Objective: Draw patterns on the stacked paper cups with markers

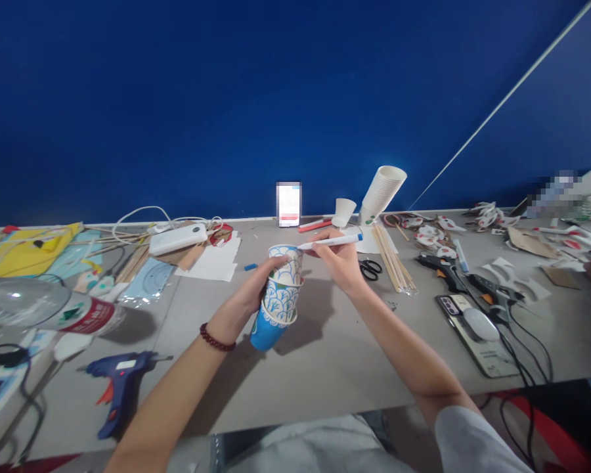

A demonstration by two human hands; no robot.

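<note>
My left hand (257, 284) is wrapped round the side of a tilted stack of paper cups (282, 299) above the table. Blue scallop and branch lines cover the upper cups, and the lowest part is solid blue. In my right hand (339, 260) is a white marker with a blue end (333, 243), held like a pen. Its tip meets or nearly meets the rim of the top cup; I cannot tell if it touches. A small blue marker cap (251, 267) lies on the table left of the cups.
A phone (289, 205) leans on the blue wall, near a leaning stack of white cups (385, 192). Scissors (370, 269) and wooden sticks (393, 259) lie to the right, beyond them glue guns (443, 271) and another phone (477, 335). At left are a blue glue gun (123, 384) and a bottle (49, 307).
</note>
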